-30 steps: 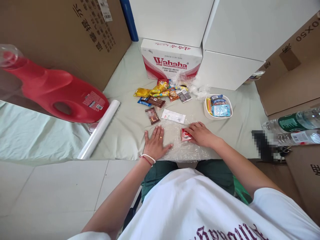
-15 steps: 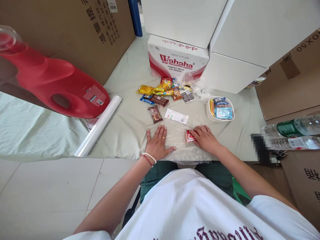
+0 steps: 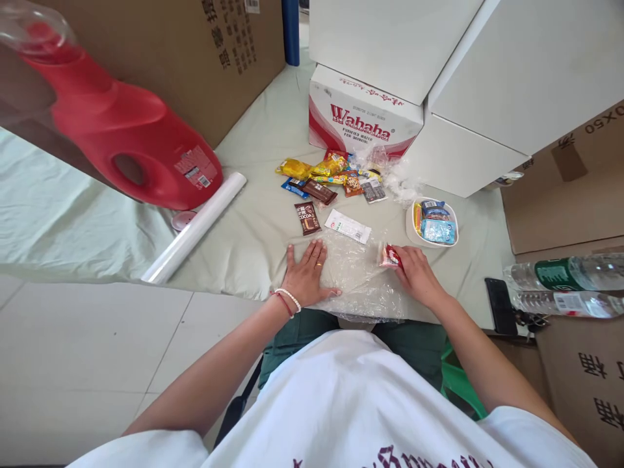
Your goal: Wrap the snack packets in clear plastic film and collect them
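Note:
My left hand (image 3: 307, 276) lies flat with fingers spread on a sheet of clear plastic wrap (image 3: 358, 279) spread over the pale green cloth (image 3: 253, 234). My right hand (image 3: 414, 273) is closed on a small red snack packet (image 3: 389, 256) wrapped in the film, at the sheet's right side. Just beyond the sheet lie a brown cocoa bar (image 3: 307, 217) and a white sachet (image 3: 348, 226). A white bowl (image 3: 411, 227) with blue packets stands to the right. Farther back is a pile of several snack packets (image 3: 326, 177).
A roll of clear wrap (image 3: 195, 227) and a big red detergent jug (image 3: 121, 133) lie at left. A Wahaha carton (image 3: 363, 117), white boxes (image 3: 468, 84) and cardboard boxes (image 3: 565, 175) ring the back. A black phone (image 3: 498, 305) and water bottles (image 3: 565, 286) lie right.
My right hand has slid the red packet to the right across the film and lifted it a little. My left hand stays flat on the sheet. The view has shifted.

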Motion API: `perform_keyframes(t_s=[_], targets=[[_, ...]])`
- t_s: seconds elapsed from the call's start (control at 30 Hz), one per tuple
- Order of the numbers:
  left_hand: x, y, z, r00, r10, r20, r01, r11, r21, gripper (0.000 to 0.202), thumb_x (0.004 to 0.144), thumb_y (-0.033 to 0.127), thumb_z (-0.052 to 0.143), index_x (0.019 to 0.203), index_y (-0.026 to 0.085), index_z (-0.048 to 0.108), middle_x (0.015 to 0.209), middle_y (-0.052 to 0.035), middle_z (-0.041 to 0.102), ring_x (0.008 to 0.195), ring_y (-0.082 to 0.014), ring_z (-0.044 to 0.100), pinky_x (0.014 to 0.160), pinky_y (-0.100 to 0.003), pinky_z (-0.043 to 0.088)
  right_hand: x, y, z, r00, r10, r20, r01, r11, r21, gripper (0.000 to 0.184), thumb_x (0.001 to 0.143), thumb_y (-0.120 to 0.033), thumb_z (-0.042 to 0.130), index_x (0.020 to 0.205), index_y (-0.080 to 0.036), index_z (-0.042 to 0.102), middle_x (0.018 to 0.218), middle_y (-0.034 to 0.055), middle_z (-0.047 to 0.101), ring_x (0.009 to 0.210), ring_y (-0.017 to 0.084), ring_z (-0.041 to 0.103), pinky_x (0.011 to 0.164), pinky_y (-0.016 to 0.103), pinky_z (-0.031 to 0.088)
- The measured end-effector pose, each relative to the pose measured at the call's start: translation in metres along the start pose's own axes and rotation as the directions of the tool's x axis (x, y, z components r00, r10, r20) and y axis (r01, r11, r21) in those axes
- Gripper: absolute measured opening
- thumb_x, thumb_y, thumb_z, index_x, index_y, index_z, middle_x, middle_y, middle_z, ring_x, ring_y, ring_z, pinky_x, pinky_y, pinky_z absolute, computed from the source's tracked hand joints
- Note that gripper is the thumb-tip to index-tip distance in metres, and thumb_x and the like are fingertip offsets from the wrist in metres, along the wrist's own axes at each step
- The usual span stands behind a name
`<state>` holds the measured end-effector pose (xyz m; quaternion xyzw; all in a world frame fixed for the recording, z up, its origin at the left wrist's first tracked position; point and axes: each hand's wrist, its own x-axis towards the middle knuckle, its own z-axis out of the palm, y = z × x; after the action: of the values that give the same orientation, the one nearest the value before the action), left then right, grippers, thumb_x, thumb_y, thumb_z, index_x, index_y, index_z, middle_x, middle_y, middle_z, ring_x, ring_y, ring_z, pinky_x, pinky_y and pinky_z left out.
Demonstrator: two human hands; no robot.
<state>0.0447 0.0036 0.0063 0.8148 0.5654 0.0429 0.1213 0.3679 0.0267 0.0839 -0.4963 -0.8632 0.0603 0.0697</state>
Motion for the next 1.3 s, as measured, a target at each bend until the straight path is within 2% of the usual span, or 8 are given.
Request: perform_keyframes(t_s=[0.27, 0.47, 0.73, 0.93, 1.0, 1.1, 1.2, 1.3], targets=[[0.000, 0.003, -0.004, 1.000, -0.007, 0.015, 0.007, 1.000, 0.009, 0.113, 0.084, 0.085, 0.050, 0.167, 0.012, 0.023, 0.174, -0.0210, 0.015, 0.162, -0.0418, 0.015, 0.124, -0.074, -0.010, 0.032, -0.063, 0.036, 0.981, -0.101, 0.165, 0.118, 0.988, -0.096, 0.052, 0.104, -0.024, 0.047, 0.156, -0.016, 0.047, 0.141, 0.0211, 0.058, 0.141, 0.035, 0.041, 0.124, 0.062, 0.019], [-0.001, 0.000, 0.001, 1.000, 0.012, -0.016, -0.012, 1.000, 0.008, 0.111, 0.085, 0.082, 0.050, 0.166, 0.010, 0.025, 0.173, -0.0215, 0.017, 0.162, -0.0422, 0.015, 0.124, -0.074, -0.010, 0.034, -0.060, 0.033, 0.953, -0.132, 0.273, 0.120, 0.991, 0.059, 0.075, 0.103, -0.052, 0.052, 0.166, -0.018, 0.029, 0.168, 0.0202, 0.033, 0.157, 0.036, 0.024, 0.123, 0.069, 0.018], [-0.001, -0.004, 0.002, 0.998, 0.041, -0.057, -0.043, 0.999, -0.034, 0.105, 0.089, 0.077, 0.051, 0.166, 0.011, 0.026, 0.173, -0.0232, 0.018, 0.160, -0.0409, 0.022, 0.124, -0.073, -0.008, 0.029, -0.062, 0.042, 0.946, -0.255, 0.202, 0.245, 0.967, 0.075, 0.074, 0.104, -0.053, 0.051, 0.166, -0.020, 0.029, 0.173, 0.0174, 0.026, 0.159, 0.036, 0.021, 0.125, 0.071, 0.008], [-0.023, -0.013, -0.002, 0.955, 0.155, -0.253, -0.173, 0.983, -0.053, 0.064, 0.098, 0.046, 0.055, 0.159, 0.032, 0.043, 0.173, -0.0099, 0.027, 0.163, -0.0350, 0.014, 0.128, -0.069, 0.000, -0.015, -0.032, 0.011, 0.969, -0.238, -0.063, 0.246, 0.919, 0.307, 0.066, 0.105, -0.049, 0.050, 0.164, -0.026, 0.032, 0.157, 0.0161, 0.049, 0.146, 0.031, 0.043, 0.122, 0.060, 0.035], [-0.034, -0.016, -0.001, 0.933, 0.188, -0.309, -0.216, 0.975, -0.060, 0.055, 0.098, 0.028, 0.052, 0.153, 0.036, 0.052, 0.168, -0.0043, 0.041, 0.163, -0.0314, 0.018, 0.129, -0.067, 0.000, -0.044, -0.022, 0.010, 0.967, -0.249, -0.043, 0.248, 0.900, 0.357, 0.070, 0.102, -0.052, 0.057, 0.162, -0.025, 0.035, 0.151, 0.0165, 0.054, 0.142, 0.032, 0.047, 0.118, 0.057, 0.042], [-0.049, -0.021, 0.001, 0.929, 0.195, -0.315, -0.237, 0.966, -0.101, 0.059, 0.092, 0.010, 0.045, 0.144, 0.034, 0.061, 0.151, -0.0015, 0.063, 0.157, -0.0270, 0.035, 0.130, -0.065, 0.002, -0.087, -0.015, 0.025, 0.976, -0.210, 0.060, 0.187, 0.943, 0.274, 0.079, 0.095, -0.056, 0.067, 0.161, -0.024, 0.039, 0.157, 0.0177, 0.049, 0.147, 0.035, 0.042, 0.122, 0.062, 0.037], [-0.060, -0.024, -0.002, 0.953, 0.171, -0.249, -0.209, 0.969, -0.132, 0.061, 0.083, 0.011, 0.048, 0.138, 0.030, 0.066, 0.148, -0.0031, 0.065, 0.156, -0.0293, 0.038, 0.130, -0.066, 0.005, -0.111, -0.015, 0.046, 0.987, -0.137, 0.089, 0.121, 0.979, 0.167, 0.055, 0.101, -0.035, 0.059, 0.155, -0.025, 0.050, 0.158, 0.0162, 0.049, 0.148, 0.033, 0.043, 0.122, 0.065, 0.036], [-0.066, -0.017, -0.008, 0.969, 0.192, -0.158, -0.210, 0.971, -0.113, 0.059, 0.081, 0.028, 0.058, 0.140, 0.026, 0.065, 0.163, -0.0080, 0.048, 0.162, -0.0360, 0.021, 0.129, -0.069, 0.004, -0.107, -0.016, 0.052, 0.992, -0.118, 0.052, 0.106, 0.975, 0.195, 0.037, 0.102, -0.023, 0.053, 0.136, -0.025, 0.067, 0.154, 0.0150, 0.055, 0.144, 0.030, 0.048, 0.119, 0.063, 0.041]])
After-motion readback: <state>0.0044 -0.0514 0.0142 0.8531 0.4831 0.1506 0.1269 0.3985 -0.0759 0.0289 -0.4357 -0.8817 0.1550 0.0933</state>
